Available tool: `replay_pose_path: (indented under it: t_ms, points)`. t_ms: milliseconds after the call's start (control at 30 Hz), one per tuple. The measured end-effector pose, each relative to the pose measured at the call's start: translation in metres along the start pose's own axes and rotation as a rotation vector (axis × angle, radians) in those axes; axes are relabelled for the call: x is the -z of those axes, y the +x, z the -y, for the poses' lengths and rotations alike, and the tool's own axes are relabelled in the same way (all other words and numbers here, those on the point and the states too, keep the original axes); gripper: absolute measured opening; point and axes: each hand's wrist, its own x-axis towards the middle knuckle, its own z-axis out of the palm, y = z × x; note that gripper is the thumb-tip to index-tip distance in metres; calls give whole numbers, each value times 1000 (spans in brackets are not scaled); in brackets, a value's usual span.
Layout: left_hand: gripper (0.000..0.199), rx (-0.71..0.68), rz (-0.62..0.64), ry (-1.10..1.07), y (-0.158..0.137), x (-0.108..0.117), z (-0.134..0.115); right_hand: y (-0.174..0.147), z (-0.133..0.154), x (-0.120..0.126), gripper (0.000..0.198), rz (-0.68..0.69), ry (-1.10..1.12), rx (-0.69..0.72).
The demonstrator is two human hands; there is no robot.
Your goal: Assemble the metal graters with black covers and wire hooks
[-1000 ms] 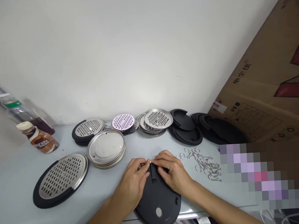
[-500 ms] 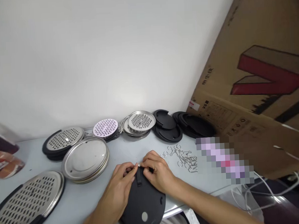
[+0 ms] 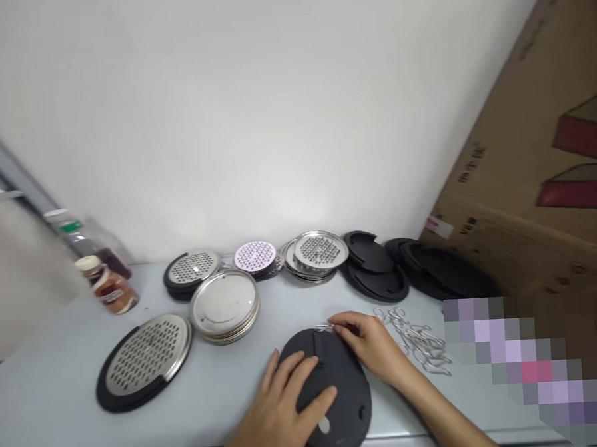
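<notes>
When looking outward from the black round body (image 3: pixel 340 375), can see stacked silver plates (image 3: pixel 223 297) at ten to eleven o'clock, a perforated disc (image 3: pixel 145 355) at nine and loose metal clips (image 3: pixel 422 344) at two. Can see grey desk (image 3: pixel 47 397) surface between these, and the body reaching over its front edge at six. Laying left hand (image 3: pixel 281 411), fingers spread, over the body's eight o'clock side; with right hand (image 3: pixel 369 343), pinching a small metal piece (image 3: pixel 322 327) at twelve.

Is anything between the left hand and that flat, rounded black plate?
Nothing visible: the left hand spreads over the black plate. The right hand pinches a thin, silvery metal piece at the plate's far edge.
</notes>
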Motion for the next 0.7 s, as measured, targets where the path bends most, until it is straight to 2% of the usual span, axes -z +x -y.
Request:
replay_pose_path:
  t_ms: [33,133,233,267,333,400,433,567,633,700]
  points:
    - [69,-7,9,36,-2,-3,-3,0,-2,0,23,6,9,-31]
    - [48,29,-33,55,-6,-6,-6,0,-6,2,24,79,156,-192]
    - [44,97,-98,-134,-6,6,-7,-3,-3,5,25,175,460,-369]
    - [46,154,-126,-235,-5,13,-8,-6,1,6,26,203,562,-417]
    - [40,369,-207,-444,-3,34,-11,-12,10,5,29,236,711,-475]
    - [26,652,-330,-610,-3,59,-11,-18,21,3,33,262,779,-492]
    - [25,745,-418,-663,-3,72,-9,-22,26,1,36,274,793,-491]
    - [34,945,-842,-772,-24,121,20,-32,38,-9,43,294,786,-471]
    - [42,1031,-1100,-893,-45,141,44,-34,36,-12,42,306,765,-460]
    - [44,1091,-1274,-916,-72,157,68,-35,30,-14,41,315,742,-454]
